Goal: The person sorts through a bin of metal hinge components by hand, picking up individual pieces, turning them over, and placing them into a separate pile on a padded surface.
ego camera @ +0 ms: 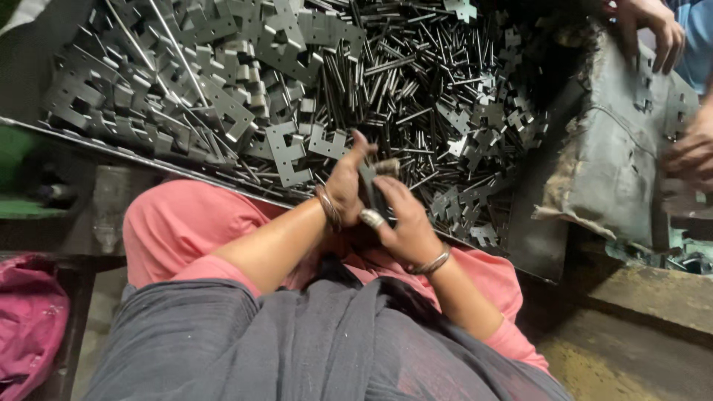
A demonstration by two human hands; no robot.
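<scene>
The flat brackets (286, 152) and thin pins (405, 74) are showing as dull grey metal, faintly shiny at the edges. The pad (609, 156) is looking like worn, frayed cloth. The bangles (434, 261) are gleaming silvery. The grey shawl (297, 341) is looking soft, matt.

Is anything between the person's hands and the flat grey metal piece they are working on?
Nothing visible: the left hand and right hand both grip the flat grey metal piece directly, above the tray of stamped metal plates and pins.
</scene>
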